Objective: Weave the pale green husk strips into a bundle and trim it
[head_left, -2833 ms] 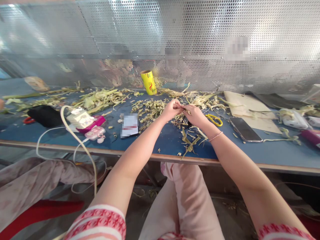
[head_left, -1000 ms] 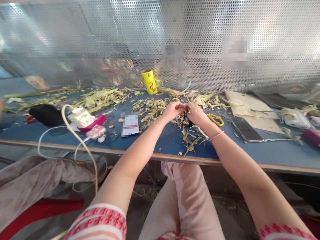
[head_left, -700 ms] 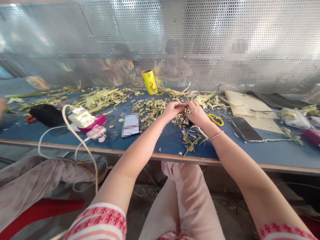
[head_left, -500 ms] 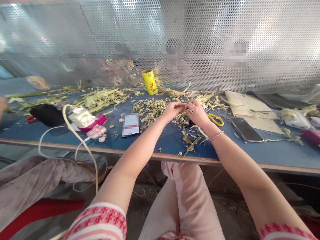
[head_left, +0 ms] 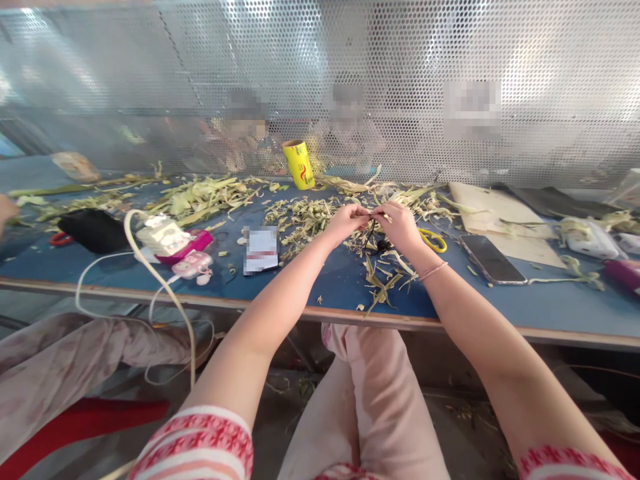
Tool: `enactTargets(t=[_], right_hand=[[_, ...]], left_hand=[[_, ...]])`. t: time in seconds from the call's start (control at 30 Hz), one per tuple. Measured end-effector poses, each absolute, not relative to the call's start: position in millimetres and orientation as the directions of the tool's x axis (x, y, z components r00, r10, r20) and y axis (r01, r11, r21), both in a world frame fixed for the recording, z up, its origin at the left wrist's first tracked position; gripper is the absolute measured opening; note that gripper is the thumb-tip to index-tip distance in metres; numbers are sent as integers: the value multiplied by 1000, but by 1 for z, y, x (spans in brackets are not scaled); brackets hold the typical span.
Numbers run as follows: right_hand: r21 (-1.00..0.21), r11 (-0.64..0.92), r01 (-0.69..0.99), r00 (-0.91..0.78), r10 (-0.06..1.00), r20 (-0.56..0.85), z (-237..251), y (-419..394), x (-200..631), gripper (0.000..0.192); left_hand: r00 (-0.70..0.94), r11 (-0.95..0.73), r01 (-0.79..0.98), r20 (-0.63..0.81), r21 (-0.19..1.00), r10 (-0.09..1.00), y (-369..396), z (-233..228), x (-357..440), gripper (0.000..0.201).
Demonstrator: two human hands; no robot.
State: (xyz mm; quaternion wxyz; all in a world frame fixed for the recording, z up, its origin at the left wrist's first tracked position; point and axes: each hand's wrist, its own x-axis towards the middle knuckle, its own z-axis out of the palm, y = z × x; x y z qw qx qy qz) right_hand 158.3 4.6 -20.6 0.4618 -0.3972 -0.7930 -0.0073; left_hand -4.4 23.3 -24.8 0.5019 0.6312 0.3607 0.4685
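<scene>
Both hands meet over the middle of the blue counter [head_left: 345, 283], raised a little above its surface so the work sits in plain sight. The left hand [head_left: 345, 221] and the right hand [head_left: 403, 225] are each closed to a fingertip pinch on a small piece of pale leaf strip [head_left: 377, 215] stretched between them, with the other fingers curled in. A thin dark cord [head_left: 370, 233] hangs from the pinch down to the counter; what it joins there is too small to tell.

Under and around the hands lies a litter of cut leaf scraps [head_left: 305, 217], thickest just beyond the left hand, and a few longer trimmings [head_left: 383, 283] trail towards the near edge. Yellow-handled scissors [head_left: 431, 239] lie just beside the right hand, close enough to pick up without a stretch. A dark phone [head_left: 489, 259] rests face up further right, clear of the scraps.

A yellow roll [head_left: 298, 164] stands upright at the back against the perforated metal screen [head_left: 400, 80]; it carries a red mark, but its lettering cannot be read. A small card [head_left: 260, 250] on the counter is blurred, so nothing on it can be read. At the left, white and pink gadgets [head_left: 173, 243] sit with a white cable [head_left: 150, 273] looping over the counter's edge.
</scene>
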Motion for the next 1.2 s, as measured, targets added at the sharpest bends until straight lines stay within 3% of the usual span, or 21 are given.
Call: enactTargets(t=[0.2, 0.57, 0.8, 1.2], right_hand=[[-346, 674, 653, -250, 623, 741, -21, 5, 157, 23], [-423, 651, 630, -195, 660, 726, -28, 13, 161, 15], [-355, 657, 665, -243, 639, 730, -30, 14, 161, 9], [-377, 605, 701, -248, 703, 666, -28, 11, 156, 14]], left_hand=[[276, -213, -42, 216, 976, 936, 19, -21, -2, 10], [281, -263, -41, 264, 964, 923, 18, -21, -2, 15], [274, -261, -15, 255, 965, 927, 17, -20, -1, 14], [237, -251, -16, 247, 968, 940, 20, -22, -1, 13]])
